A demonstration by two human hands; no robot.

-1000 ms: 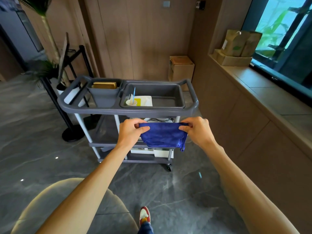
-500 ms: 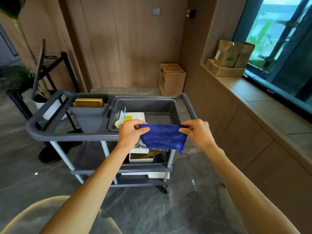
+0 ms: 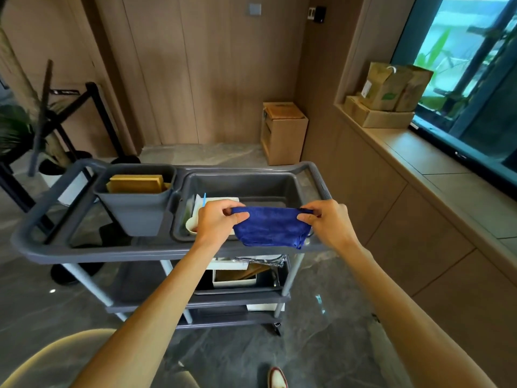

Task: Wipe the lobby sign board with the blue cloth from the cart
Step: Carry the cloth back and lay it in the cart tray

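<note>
I hold the blue cloth stretched between both hands, just above the near edge of the grey cart. My left hand pinches its left top corner and my right hand pinches the right top corner. The cloth hangs folded in front of the cart's top tray. At the far left, behind the cart, the sign board leans on a black stand, seen edge-on and partly hidden by the cart's handle.
A grey bin with wooden pieces sits in the cart's top left. A cardboard box stands in the corner by the wood wall. Paper bags rest on the window ledge at right. A round beige seat lies at the lower left.
The view has swung right and closer to the cart. The cloth, held by both hands throughout, now sits over the cart's top tray edge instead of in front of the lower shelves.
</note>
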